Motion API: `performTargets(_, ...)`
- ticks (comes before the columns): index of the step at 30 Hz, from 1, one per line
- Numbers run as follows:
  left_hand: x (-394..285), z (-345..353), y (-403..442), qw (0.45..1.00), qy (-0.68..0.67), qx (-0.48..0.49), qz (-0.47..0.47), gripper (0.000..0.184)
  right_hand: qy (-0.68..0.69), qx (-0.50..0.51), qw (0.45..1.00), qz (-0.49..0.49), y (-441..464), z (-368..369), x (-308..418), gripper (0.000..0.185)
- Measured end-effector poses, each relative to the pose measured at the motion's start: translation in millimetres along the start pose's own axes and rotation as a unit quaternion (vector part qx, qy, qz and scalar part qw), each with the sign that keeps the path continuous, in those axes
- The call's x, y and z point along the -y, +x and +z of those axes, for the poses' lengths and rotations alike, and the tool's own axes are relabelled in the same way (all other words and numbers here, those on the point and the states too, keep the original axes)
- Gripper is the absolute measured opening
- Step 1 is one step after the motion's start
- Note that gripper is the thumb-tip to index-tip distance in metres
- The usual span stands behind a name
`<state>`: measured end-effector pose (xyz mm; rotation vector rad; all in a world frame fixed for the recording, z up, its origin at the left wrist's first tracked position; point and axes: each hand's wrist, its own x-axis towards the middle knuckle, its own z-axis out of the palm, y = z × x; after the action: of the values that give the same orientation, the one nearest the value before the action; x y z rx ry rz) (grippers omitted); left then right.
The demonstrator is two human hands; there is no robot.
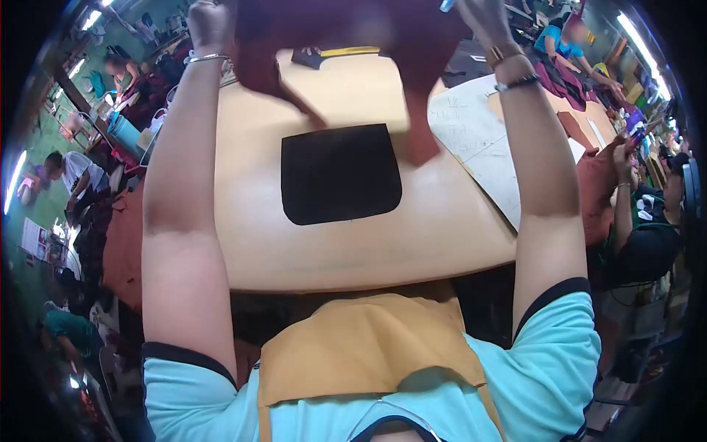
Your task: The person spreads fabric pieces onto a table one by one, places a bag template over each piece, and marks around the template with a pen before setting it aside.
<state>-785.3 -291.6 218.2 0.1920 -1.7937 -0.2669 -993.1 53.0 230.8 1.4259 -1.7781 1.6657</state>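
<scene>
A large reddish-brown piece of leather or cloth (342,44) hangs raised over the far part of the table, blurred, with two lobes dangling. My left hand (211,26), closed, grips its left side at the top edge of the view. My right hand (482,18) is at its right side, partly cut off by the frame, its fingers seemingly closed on it. A small light-blue object (446,5) shows by the right fingers; its kind is unclear. Below the raised piece, a black flat panel (341,177) with rounded lower corners lies on the pale table (309,261).
White paper with pencil lines (479,144) lies at the table's right. A yellow strip (350,51) and a dark scrap (305,57) lie at the far side. Reddish-brown material (124,247) hangs at left. Co-workers sit on both sides, one (648,221) close at right.
</scene>
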Motion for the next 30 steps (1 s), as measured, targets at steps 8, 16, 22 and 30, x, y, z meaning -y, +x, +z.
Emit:
performTargets(8, -52.7, -31.2, -188.5, 0.986, 0.095, 0.102, 0.088, 0.024, -0.079, 0.026, 0.992, -0.099, -140.1, -9.9, -67.5, 0.019)
performTargets(16, -89.4, -79.1, -358.0, 0.889, -0.066, 0.428, -0.153, 0.034, -0.102, 0.186, 0.970, 0.118, -317.8, -11.1, -100.3, 0.029)
performTargets(22, -85.9, -74.6, -358.2, 0.904, -0.008, 0.416, -0.097, 0.037, -0.108, 0.187, 0.962, 0.168, -341.6, -9.3, -86.0, 0.033)
performTargets(30, -89.6, -82.8, -363.6, 0.929, 0.022, 0.363, -0.064, 0.026, -0.106, 0.184, 0.965, 0.157, -338.0, -11.3, -68.3, 0.031)
